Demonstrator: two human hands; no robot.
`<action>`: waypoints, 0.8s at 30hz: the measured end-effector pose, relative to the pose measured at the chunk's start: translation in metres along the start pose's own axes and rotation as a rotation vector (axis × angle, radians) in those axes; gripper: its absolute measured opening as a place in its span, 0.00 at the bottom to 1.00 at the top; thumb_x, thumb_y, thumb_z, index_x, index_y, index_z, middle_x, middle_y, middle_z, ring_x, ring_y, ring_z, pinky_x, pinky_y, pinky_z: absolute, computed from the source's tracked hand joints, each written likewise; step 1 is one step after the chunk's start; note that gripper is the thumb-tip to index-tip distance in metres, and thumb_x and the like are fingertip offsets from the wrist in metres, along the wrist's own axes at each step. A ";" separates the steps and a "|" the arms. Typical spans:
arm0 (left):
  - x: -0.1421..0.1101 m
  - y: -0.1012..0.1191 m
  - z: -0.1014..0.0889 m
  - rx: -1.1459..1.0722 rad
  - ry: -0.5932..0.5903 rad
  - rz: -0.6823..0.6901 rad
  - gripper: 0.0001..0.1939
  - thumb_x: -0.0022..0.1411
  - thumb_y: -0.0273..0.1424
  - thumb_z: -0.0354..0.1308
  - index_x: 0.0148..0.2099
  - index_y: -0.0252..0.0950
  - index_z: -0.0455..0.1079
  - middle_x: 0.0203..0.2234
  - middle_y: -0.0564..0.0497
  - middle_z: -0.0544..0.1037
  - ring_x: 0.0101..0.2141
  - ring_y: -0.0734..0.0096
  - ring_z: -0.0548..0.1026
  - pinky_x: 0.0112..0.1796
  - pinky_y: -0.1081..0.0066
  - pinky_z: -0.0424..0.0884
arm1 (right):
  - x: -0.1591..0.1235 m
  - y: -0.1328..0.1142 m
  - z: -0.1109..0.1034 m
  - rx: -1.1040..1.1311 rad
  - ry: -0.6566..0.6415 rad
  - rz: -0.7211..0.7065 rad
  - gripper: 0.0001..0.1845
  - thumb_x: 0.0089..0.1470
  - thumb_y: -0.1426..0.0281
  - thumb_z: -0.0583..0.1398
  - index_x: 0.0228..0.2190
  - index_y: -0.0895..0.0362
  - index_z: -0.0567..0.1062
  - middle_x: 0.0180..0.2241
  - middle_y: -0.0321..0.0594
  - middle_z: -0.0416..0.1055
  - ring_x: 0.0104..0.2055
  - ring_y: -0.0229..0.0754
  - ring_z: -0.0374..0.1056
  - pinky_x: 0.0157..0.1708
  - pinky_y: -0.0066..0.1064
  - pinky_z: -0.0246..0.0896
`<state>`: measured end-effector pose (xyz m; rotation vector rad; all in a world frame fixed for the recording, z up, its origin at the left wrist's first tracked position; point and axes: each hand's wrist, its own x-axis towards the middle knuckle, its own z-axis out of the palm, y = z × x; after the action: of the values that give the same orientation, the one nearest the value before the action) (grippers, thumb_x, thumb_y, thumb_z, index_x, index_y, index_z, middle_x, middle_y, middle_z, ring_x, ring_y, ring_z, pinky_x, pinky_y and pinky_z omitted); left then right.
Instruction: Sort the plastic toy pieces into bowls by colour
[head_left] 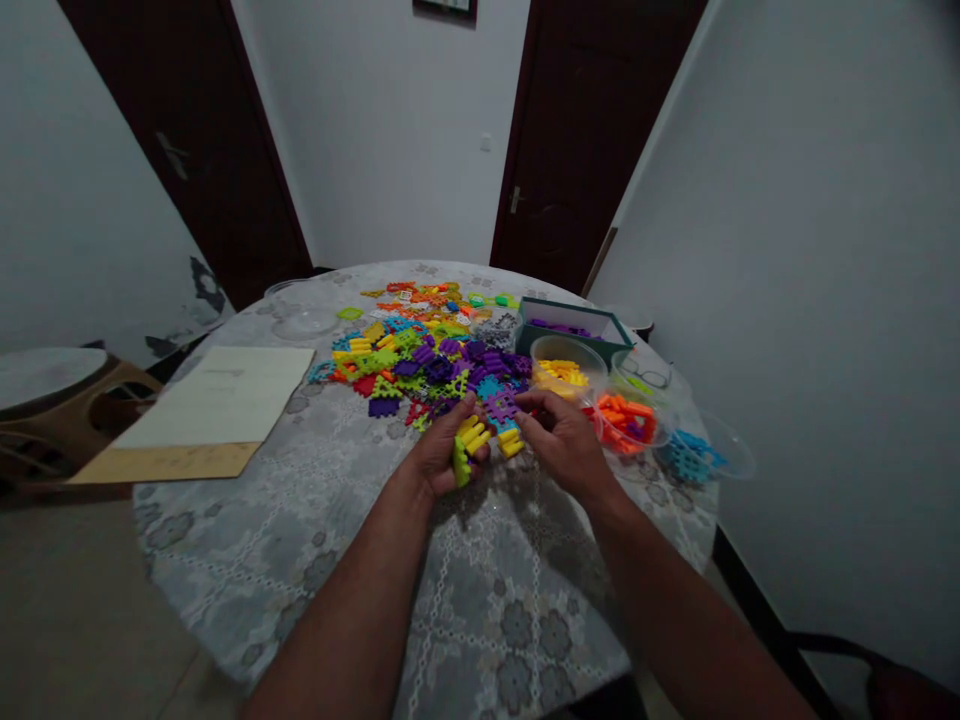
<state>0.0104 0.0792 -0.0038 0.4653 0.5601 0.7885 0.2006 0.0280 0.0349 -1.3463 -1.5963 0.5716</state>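
Note:
My left hand [442,450] is closed around a few plastic building pieces, a yellow ridged one [472,434] and a lime-green notched one [460,462]. With thumb and fingers together, my right hand [559,435] pinches a purple notched building piece [501,405] at its right edge. Just below that piece, a yellow ridged piece [511,443] shows near the fingers of both hands. Behind the hands spreads a mixed pile of building pieces [427,362] in purple, green, yellow, blue and red. My left palm and some held pieces are partly hidden.
Right of the pile stand a dark green box [574,345] with purple pieces, a clear tub [568,347] of yellow pieces, a bowl of orange pieces [624,422] and blue pieces [690,455] in another container. A pale board [217,395] lies left on the round table [360,540].

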 end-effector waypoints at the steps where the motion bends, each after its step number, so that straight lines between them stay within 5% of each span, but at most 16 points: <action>1: 0.000 0.001 0.000 -0.012 0.005 0.020 0.18 0.65 0.45 0.68 0.39 0.37 0.69 0.29 0.52 0.77 0.16 0.75 0.72 0.12 0.78 0.63 | 0.000 0.001 -0.005 -0.007 -0.004 -0.005 0.14 0.61 0.63 0.63 0.46 0.53 0.81 0.40 0.40 0.81 0.35 0.43 0.74 0.36 0.33 0.69; 11: 0.000 0.009 0.000 -0.108 0.036 0.072 0.16 0.69 0.42 0.64 0.39 0.36 0.67 0.31 0.50 0.75 0.18 0.77 0.71 0.13 0.79 0.65 | 0.009 0.018 -0.053 -0.126 -0.007 0.024 0.13 0.61 0.64 0.61 0.44 0.54 0.81 0.40 0.41 0.81 0.39 0.44 0.75 0.42 0.37 0.71; 14: 0.000 0.009 0.000 -0.127 0.047 0.076 0.15 0.71 0.43 0.61 0.39 0.36 0.67 0.31 0.50 0.75 0.18 0.77 0.71 0.13 0.79 0.64 | 0.051 0.027 -0.071 -0.192 0.040 -0.010 0.14 0.59 0.64 0.62 0.43 0.56 0.82 0.38 0.41 0.81 0.37 0.44 0.75 0.41 0.37 0.71; 19: 0.001 0.009 -0.001 -0.157 0.055 0.098 0.15 0.72 0.42 0.60 0.39 0.36 0.67 0.31 0.49 0.76 0.19 0.76 0.72 0.14 0.78 0.65 | 0.140 0.041 -0.099 -0.302 0.361 0.012 0.25 0.56 0.69 0.60 0.55 0.62 0.78 0.48 0.51 0.81 0.43 0.49 0.77 0.48 0.43 0.72; 21: 0.001 0.010 -0.002 -0.170 0.061 0.113 0.16 0.71 0.44 0.62 0.39 0.36 0.67 0.31 0.49 0.77 0.19 0.75 0.73 0.14 0.78 0.66 | 0.150 0.040 -0.098 -0.373 0.400 -0.005 0.28 0.56 0.71 0.60 0.57 0.62 0.77 0.50 0.53 0.80 0.47 0.52 0.77 0.51 0.46 0.71; 24: 0.002 0.009 -0.002 -0.189 0.087 0.150 0.18 0.68 0.46 0.65 0.38 0.36 0.67 0.30 0.50 0.77 0.20 0.74 0.73 0.15 0.78 0.66 | 0.121 0.023 -0.077 -0.368 0.282 -0.121 0.22 0.60 0.69 0.59 0.54 0.58 0.80 0.50 0.50 0.81 0.46 0.51 0.78 0.51 0.44 0.71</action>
<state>0.0055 0.0869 -0.0004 0.3023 0.5293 0.9993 0.2845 0.1316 0.0938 -1.5079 -1.5808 0.0075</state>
